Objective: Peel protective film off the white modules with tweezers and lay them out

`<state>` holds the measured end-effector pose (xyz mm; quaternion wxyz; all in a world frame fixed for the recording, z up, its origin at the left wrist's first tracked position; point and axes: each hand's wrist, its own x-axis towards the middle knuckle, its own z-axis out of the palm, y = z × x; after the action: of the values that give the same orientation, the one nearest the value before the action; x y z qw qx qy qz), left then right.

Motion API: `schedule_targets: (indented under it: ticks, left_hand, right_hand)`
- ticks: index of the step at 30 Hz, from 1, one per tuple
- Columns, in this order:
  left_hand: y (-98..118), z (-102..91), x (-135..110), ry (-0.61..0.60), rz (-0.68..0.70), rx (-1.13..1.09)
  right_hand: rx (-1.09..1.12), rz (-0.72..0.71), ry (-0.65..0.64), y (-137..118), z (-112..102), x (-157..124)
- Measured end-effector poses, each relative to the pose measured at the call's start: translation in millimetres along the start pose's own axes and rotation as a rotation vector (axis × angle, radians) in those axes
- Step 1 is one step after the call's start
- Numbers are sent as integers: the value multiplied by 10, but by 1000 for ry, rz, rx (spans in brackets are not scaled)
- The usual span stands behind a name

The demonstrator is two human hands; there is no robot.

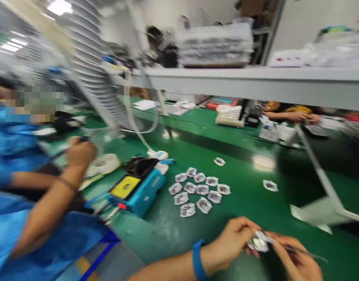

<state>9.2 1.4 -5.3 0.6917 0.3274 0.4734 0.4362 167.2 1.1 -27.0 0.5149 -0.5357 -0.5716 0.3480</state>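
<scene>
At the lower right, my left hand [233, 242], with a blue wristband [198, 259], pinches a small white piece [258, 242] that has a shiny, pale face. My right hand [296, 255] is close against it, its fingers closed around a thin metal tool [306, 253]; blur hides the tool's exact kind. The tool's near end meets the piece between both hands. Several similar small white pieces with dark markings [202, 189] lie grouped on the green table [156, 238]. Two more lie apart, one farther back [219, 161] and one to the right [270, 185].
A blue box with a yellow label [144, 191] stands left of the pieces, near a white tape roll [105, 164]. A co-worker in blue [18, 156] sits at left. Another person's hands [303, 117] show across the table. A shelf [240, 84] spans above; a metal frame [322, 179] stands right.
</scene>
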Motion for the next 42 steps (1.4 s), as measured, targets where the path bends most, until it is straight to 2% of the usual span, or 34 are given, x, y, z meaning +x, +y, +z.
schedule_targets:
  ticks: [2, 5, 10, 13, 19, 23, 31, 42]
  left_hand:
    - [-7, -19, 27, -20, 3, -5]
    - [17, -68, 74, -43, -5, 11]
    - [77, -87, 76, -29, -15, 59]
    - [114, -80, 63, -14, -32, 101]
    - [164, -63, 47, -44, -77, 131]
    - [177, -54, 33, -55, -99, 142]
    - [203, -42, 34, -68, -104, 136]
    - [206, -39, 38, -67, -115, 141]
  right_hand:
    - [169, 31, -100, -58, -39, 22]
    - [303, -13, -97, -115, -15, 101]
    - [287, -205, -89, -129, -8, 104]
    - [248, -321, -126, -122, -30, 93]
    - [197, -388, -173, -122, -38, 110]
    - [241, -348, -169, -129, -38, 116]
    - [342, -100, -114, -167, -23, 121]
    - [316, -62, -133, -165, -37, 128]
